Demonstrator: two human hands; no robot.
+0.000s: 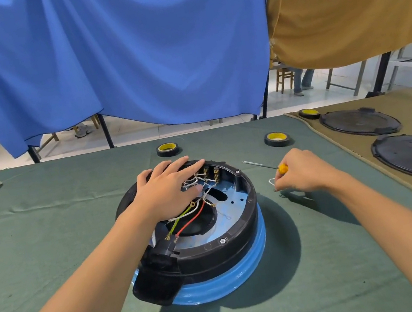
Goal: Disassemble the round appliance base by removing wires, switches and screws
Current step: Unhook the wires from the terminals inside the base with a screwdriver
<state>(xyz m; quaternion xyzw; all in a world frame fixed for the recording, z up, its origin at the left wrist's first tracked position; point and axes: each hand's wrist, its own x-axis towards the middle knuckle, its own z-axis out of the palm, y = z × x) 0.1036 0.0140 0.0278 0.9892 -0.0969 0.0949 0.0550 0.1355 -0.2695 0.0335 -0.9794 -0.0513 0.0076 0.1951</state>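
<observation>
On the green cloth, left hand [169,187] is lying flat, open, steadying the round black-and-blue plastic appliance base [200,239]; right hand [301,172] is pinching a yellow-handled screwdriver [267,165] plus thin white wire [272,181]. Base looks rigid; brace its rim, wires seem flimsy.

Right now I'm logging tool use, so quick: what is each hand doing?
Left hand: open, palm down on the round appliance base, fingers over the wires.
Right hand: closed on the yellow-handled screwdriver, beside the base.
</observation>
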